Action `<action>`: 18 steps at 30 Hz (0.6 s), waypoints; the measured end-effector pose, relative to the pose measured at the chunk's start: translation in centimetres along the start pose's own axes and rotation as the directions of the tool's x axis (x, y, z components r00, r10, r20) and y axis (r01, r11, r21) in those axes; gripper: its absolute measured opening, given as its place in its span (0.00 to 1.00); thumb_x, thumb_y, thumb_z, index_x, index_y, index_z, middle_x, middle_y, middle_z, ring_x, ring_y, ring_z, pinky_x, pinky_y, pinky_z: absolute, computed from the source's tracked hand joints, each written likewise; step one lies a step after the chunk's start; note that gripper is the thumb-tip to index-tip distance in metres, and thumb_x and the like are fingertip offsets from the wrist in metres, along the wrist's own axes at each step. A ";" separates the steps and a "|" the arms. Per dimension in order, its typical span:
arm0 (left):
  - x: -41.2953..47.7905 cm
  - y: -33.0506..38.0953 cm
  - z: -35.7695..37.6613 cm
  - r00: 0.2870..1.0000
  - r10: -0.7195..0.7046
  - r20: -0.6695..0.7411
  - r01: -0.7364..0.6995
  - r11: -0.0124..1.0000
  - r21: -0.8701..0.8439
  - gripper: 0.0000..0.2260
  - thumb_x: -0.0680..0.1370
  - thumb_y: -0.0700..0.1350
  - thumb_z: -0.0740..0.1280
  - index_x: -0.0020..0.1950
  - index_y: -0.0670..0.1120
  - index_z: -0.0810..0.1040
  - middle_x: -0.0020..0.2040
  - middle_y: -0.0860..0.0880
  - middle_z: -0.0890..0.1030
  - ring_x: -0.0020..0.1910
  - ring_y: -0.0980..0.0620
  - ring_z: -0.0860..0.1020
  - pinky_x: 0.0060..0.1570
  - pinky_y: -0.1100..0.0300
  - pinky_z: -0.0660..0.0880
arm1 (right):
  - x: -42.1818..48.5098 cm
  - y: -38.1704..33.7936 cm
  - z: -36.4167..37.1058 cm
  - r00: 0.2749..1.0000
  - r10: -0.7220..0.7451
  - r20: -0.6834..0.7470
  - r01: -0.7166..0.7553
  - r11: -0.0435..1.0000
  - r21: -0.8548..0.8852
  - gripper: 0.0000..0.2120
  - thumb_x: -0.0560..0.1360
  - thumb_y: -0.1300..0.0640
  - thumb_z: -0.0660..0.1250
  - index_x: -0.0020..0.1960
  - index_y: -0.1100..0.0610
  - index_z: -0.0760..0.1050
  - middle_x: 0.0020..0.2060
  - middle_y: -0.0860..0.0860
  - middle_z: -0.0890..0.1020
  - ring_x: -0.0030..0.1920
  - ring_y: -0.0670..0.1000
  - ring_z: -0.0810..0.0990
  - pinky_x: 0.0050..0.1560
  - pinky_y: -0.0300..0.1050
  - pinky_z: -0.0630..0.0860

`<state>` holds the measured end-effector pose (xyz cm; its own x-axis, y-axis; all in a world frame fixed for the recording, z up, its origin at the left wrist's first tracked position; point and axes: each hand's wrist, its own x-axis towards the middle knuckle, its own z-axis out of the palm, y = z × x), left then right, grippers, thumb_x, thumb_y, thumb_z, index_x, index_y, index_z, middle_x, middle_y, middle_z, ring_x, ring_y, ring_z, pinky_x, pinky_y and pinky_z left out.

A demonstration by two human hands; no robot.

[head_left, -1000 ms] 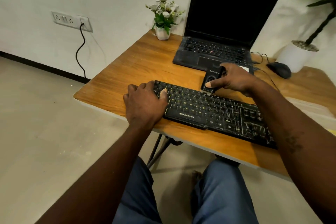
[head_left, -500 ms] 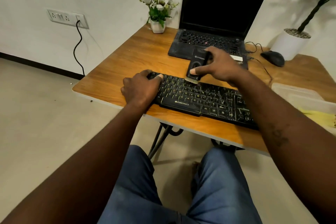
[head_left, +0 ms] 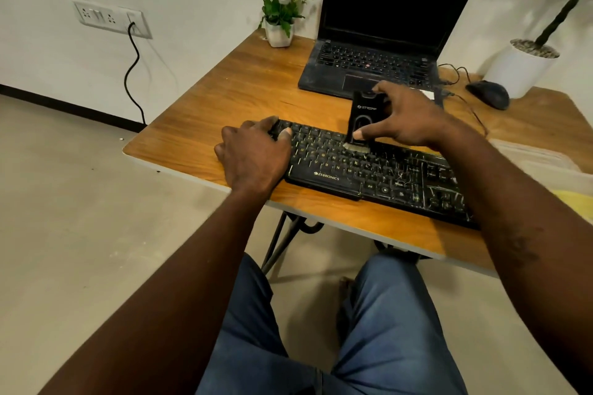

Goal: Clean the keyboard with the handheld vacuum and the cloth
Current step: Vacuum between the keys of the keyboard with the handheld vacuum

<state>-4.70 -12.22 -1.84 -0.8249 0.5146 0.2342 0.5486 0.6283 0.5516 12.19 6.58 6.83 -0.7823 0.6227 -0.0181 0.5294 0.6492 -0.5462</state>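
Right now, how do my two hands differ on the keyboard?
The left hand grips the keyboard at its left end, toolless; the right hand holds the handheld vacuum upright, brush on the keys. Left hand rests low, right hand raised. Both work the keyboard.

A brown wooden table (head_left: 224,99) with a pale edge is held up by dark metal legs (head_left: 279,240) on a grey floor (head_left: 80,202). A black keyboard (head_left: 333,170) is laid along the near edge, and a black laptop (head_left: 369,67) is set open behind it, with a small white flower pot (head_left: 278,35) placed just beside it on the left. On the right, a dark mouse (head_left: 489,94) is set near a big white plant pot (head_left: 516,70), a thin black wire (head_left: 462,72) is trailed over the wood, and a pale box (head_left: 545,163) is seen at the edge.
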 end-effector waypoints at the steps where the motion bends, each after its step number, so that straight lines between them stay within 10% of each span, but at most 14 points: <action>1: 0.0 0.0 0.1 1.000 0.000 0.001 0.000 1.000 -0.004 0.23 0.80 0.64 0.59 0.72 0.59 0.76 0.66 0.48 0.80 0.65 0.42 0.70 0.61 0.43 0.66 | -0.5 0.5 -0.4 1.000 0.013 -0.010 -0.014 1.000 -0.021 0.34 0.68 0.49 0.82 0.69 0.51 0.70 0.58 0.46 0.77 0.55 0.50 0.77 0.47 0.42 0.73; 12: -0.3 0.0 0.0 1.000 -0.002 0.017 0.002 1.000 -0.029 0.22 0.80 0.64 0.60 0.72 0.60 0.77 0.67 0.49 0.80 0.65 0.43 0.69 0.62 0.44 0.66 | -1.3 -4.5 5.5 0.951 -0.201 -0.235 0.153 0.967 -0.206 0.34 0.68 0.43 0.81 0.68 0.47 0.70 0.56 0.52 0.85 0.53 0.55 0.84 0.52 0.53 0.83; 18: -0.2 -0.1 0.0 1.000 -0.002 0.009 0.002 1.000 -0.026 0.21 0.80 0.63 0.61 0.72 0.60 0.77 0.64 0.48 0.81 0.64 0.43 0.70 0.60 0.44 0.67 | -1.4 -5.0 8.5 0.879 -0.377 -0.294 0.268 0.898 -0.348 0.27 0.71 0.43 0.77 0.65 0.49 0.71 0.49 0.48 0.85 0.49 0.56 0.82 0.60 0.55 0.70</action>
<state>-4.58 -12.41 -1.91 -0.8247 0.5185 0.2257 0.5428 0.6140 0.5729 7.89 -1.23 2.50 -0.7902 0.4309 0.4358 0.3798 0.9024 -0.2037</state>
